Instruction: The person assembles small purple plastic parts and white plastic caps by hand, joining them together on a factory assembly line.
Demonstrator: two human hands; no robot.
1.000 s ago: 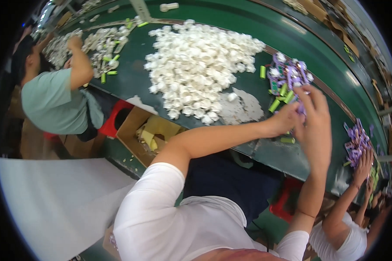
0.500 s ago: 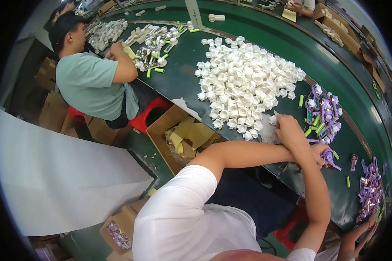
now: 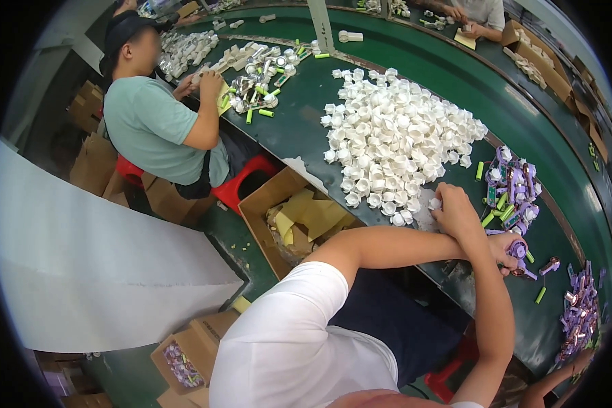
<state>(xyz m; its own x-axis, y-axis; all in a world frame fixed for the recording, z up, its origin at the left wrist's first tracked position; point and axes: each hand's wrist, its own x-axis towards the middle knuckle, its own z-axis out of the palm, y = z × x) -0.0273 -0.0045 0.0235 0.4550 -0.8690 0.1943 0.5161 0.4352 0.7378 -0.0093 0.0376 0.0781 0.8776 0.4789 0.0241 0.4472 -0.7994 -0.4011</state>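
My forearms cross, the right over the left. My left hand (image 3: 504,252) is closed around a purple handheld-fan body (image 3: 519,250) with a round end, at the table's near edge. My right hand (image 3: 454,209) is closed, thumb and fingers pinching a small white plastic cap (image 3: 434,203) at the near-right edge of a big heap of white caps (image 3: 394,136). Its fingertips are partly hidden by the hand. Just beyond my left hand lies a cluster of purple fan parts (image 3: 517,180) with white caps, green circuit boards and lime-green battery cells (image 3: 479,171).
More purple fan parts (image 3: 578,306) pile up at the right, near another person's arm (image 3: 557,381). A co-worker in a green shirt (image 3: 158,129) sits at the left by a pile of white fan parts (image 3: 258,75). A cardboard box (image 3: 258,211) stands below the table edge.
The whole view has shifted slightly. My right hand has drawn the white cap in closer between its fingers. My left hand keeps hold of the fan body. The co-worker at left has raised their hands.
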